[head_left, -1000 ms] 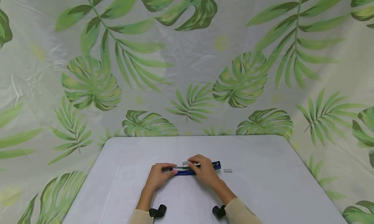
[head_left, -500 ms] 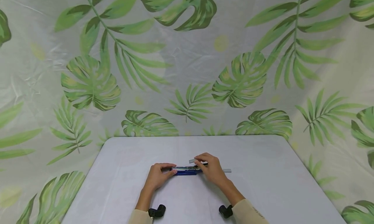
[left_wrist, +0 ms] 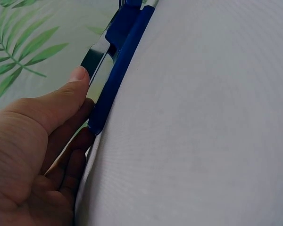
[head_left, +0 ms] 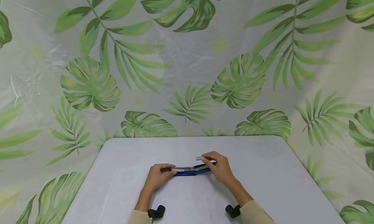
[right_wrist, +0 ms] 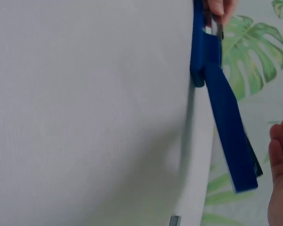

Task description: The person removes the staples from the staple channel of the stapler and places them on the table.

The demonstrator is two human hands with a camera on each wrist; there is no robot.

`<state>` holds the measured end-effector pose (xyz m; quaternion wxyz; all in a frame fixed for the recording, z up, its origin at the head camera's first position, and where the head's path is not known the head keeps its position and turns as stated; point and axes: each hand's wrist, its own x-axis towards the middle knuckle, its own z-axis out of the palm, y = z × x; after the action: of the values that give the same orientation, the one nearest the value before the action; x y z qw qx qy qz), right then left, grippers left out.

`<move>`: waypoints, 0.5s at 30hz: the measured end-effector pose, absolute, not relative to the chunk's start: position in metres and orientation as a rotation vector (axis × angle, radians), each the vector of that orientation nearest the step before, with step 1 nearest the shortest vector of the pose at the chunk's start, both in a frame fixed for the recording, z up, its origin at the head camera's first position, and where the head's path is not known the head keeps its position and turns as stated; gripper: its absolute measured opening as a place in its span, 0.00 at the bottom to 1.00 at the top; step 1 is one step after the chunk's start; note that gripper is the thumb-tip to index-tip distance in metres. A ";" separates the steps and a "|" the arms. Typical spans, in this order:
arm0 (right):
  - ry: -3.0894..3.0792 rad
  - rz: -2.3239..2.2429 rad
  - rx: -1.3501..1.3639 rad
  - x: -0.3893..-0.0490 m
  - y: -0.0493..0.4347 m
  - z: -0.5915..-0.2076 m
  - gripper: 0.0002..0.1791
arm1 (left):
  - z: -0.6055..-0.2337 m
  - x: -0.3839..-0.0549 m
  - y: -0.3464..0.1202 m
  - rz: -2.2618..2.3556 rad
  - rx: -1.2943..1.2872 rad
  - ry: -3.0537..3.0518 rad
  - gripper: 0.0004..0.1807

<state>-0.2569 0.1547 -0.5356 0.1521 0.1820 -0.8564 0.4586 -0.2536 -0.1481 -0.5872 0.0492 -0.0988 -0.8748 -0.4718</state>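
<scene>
A blue stapler (head_left: 185, 173) lies on the table with its top arm swung open to the right, its metal magazine showing. My left hand (head_left: 159, 177) pinches the stapler's left end between thumb and fingers; the left wrist view shows the thumb on the magazine side. Above the table, behind the swung-out arm, my right hand (head_left: 220, 168) pinches a short grey strip of staples (head_left: 199, 158) by its right end. In the right wrist view this hand appears only partly at the right edge, apart from the stapler's blue arm (right_wrist: 231, 132).
Another grey staple strip (right_wrist: 175, 221) lies on the table at the bottom of the right wrist view; the right hand hides it in the head view. The white table (head_left: 131, 152) ends at a leaf-patterned curtain (head_left: 187, 71).
My right hand has moved right and slightly away with the staple strip, uncovering more of the stapler's middle. It now covers the strip on the table. My left hand keeps its place.
</scene>
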 end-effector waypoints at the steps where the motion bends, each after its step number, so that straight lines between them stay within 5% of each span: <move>1: -2.452 1.310 0.522 -0.257 0.157 -0.535 0.11 | -0.588 -0.254 -0.148 -1.437 -0.298 -2.670 0.14; 15: -2.389 1.269 0.476 -0.257 0.195 -0.538 0.10 | -0.587 -0.253 -0.148 -1.458 -0.278 -2.669 0.14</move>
<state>-0.2568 0.1950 -0.5378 0.1963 0.1699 -0.8528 0.4532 -0.2535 -0.1478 -0.5874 0.0438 -0.0908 -0.8731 -0.4771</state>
